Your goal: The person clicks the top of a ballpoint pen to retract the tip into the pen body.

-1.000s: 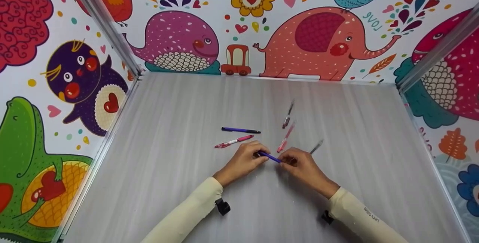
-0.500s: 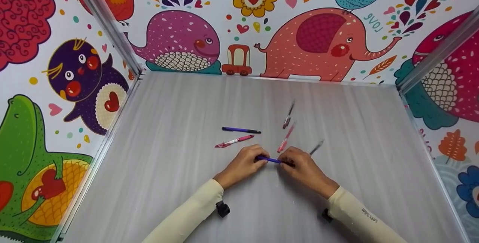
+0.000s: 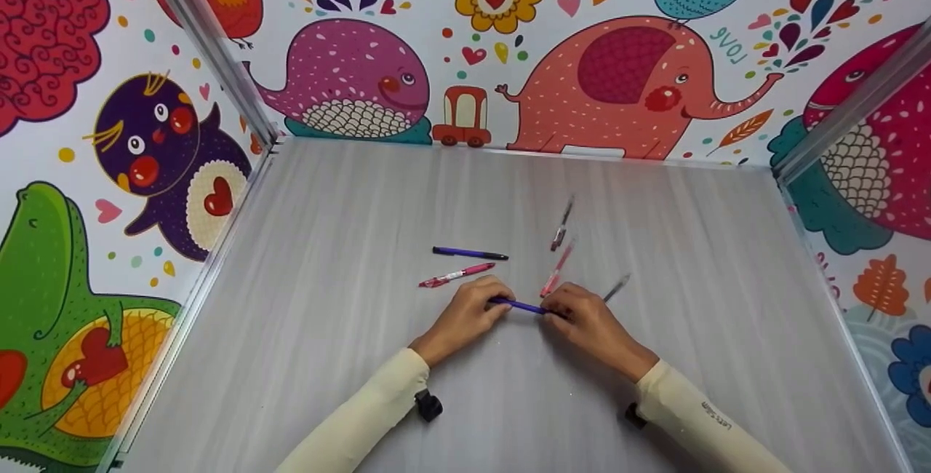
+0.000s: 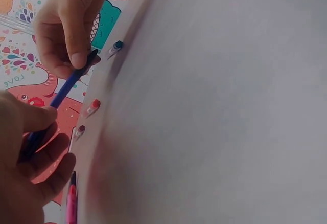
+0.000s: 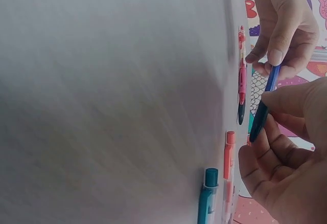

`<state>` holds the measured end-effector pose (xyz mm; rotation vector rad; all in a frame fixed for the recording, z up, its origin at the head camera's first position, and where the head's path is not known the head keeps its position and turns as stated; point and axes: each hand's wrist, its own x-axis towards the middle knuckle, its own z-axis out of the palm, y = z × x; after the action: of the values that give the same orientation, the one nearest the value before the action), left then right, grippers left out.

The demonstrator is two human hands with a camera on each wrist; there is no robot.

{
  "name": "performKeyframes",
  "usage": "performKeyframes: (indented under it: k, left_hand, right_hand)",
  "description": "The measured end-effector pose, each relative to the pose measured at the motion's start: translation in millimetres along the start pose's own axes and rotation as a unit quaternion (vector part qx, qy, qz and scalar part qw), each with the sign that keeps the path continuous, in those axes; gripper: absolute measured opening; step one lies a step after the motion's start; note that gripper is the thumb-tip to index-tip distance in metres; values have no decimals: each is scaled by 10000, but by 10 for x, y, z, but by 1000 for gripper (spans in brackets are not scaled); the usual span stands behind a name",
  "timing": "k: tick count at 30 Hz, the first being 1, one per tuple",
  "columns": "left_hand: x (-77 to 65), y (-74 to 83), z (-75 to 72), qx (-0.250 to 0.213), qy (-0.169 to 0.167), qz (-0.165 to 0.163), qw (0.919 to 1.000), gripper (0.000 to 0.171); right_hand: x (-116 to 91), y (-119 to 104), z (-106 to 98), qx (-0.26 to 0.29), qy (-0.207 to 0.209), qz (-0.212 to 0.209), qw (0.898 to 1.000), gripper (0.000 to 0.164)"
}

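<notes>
A blue pen [image 3: 525, 306] with a dark end is held between both hands, just above the table. My left hand [image 3: 465, 319] pinches one end of the pen between thumb and fingers. At the dark end, thumb and fingers of my right hand [image 3: 595, 326] pinch it; the tip pokes out past the thumb in the right wrist view. A pink pen [image 3: 457, 275] lies beyond the left hand, a second blue pen [image 3: 469, 253] behind that. A clear pen with a teal end [image 5: 207, 196] is partly hidden behind the right hand in the head view.
Past the right hand lie a pale pink pen [image 3: 558, 268] and a clear pen with a dark red end [image 3: 561, 224]. The grey table [image 3: 349, 225] is bordered by cartoon-printed walls [image 3: 465, 14] at the back and sides.
The left hand has shifted slightly to the left, and more of the blue pen shows between the hands. The right hand has barely moved. The pens on the table lie as before.
</notes>
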<state>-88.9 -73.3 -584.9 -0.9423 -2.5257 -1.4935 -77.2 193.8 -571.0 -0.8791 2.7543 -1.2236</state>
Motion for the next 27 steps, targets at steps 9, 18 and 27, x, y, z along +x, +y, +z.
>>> performKeyframes:
  k: [9,18,27]
  left_hand:
    - [-76,-75,-81,59,341,14,9994,8]
    - [-132,-145,-192,133,662,-202,9975,8]
    - [-189,-212,-301,99,1136,-253,9932,10]
  right_hand:
    - [55,59,20,174,-17,137,9998,23]
    - [129,86,68,319,-84,19,9995,18]
    - [166,183,62,228,15,135,9996,16]
